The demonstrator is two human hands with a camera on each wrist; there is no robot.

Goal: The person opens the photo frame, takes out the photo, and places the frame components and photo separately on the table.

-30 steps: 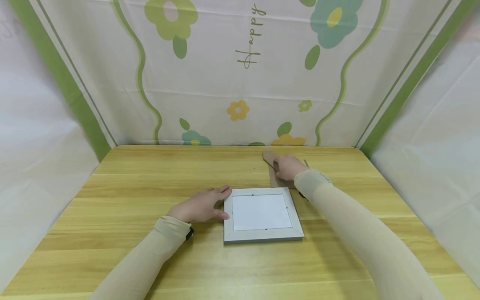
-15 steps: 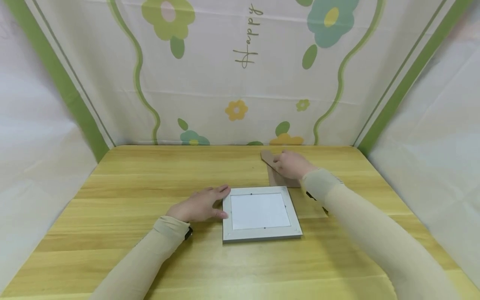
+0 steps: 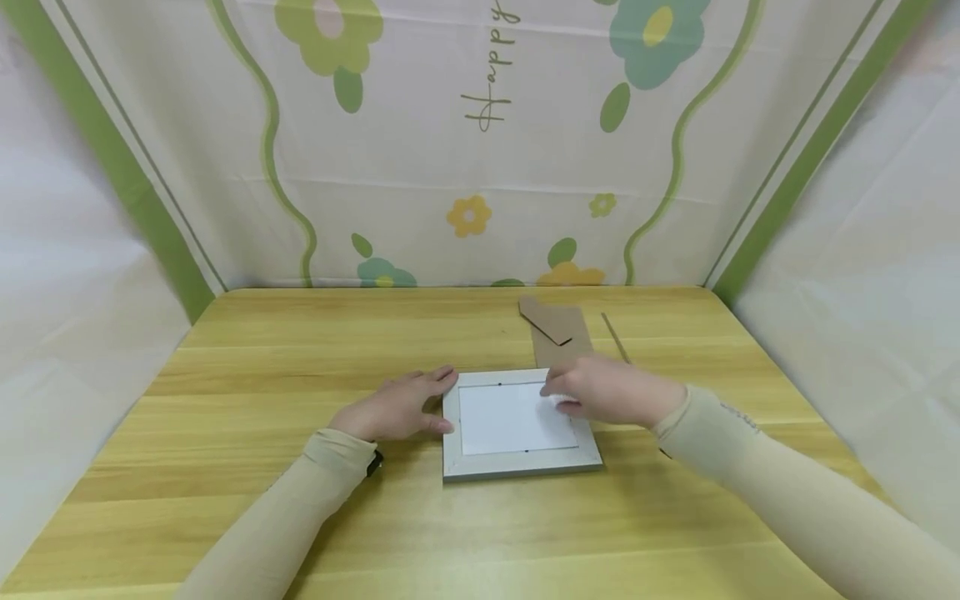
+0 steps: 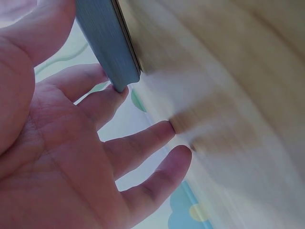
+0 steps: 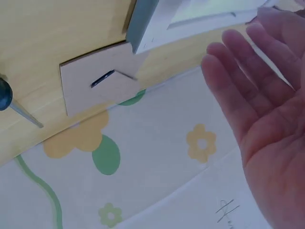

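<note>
A pale picture frame (image 3: 517,464) lies flat on the table with a white sheet (image 3: 502,421) inside its opening. My left hand (image 3: 401,406) rests against the frame's left side, thumb and index finger at its edge. In the left wrist view, my spread fingers touch the frame's corner (image 4: 107,43) and the tabletop. My right hand (image 3: 611,392) is over the frame's upper right part, its fingertips near the sheet. Whether they touch it cannot be told; no held thing shows. A brown backing board (image 3: 577,325) with an angled stand leg (image 3: 542,320) lies behind the frame.
A screwdriver's thin shaft (image 3: 617,337) lies right of the backing board; its dark round handle (image 5: 4,93) shows in the right wrist view. A flowered cloth (image 3: 412,192) hangs behind the wooden table (image 3: 315,517).
My right hand has left the brown backing board and come forward over the frame's right part, uncovering the board and screwdriver shaft. The left hand stays at the frame.
</note>
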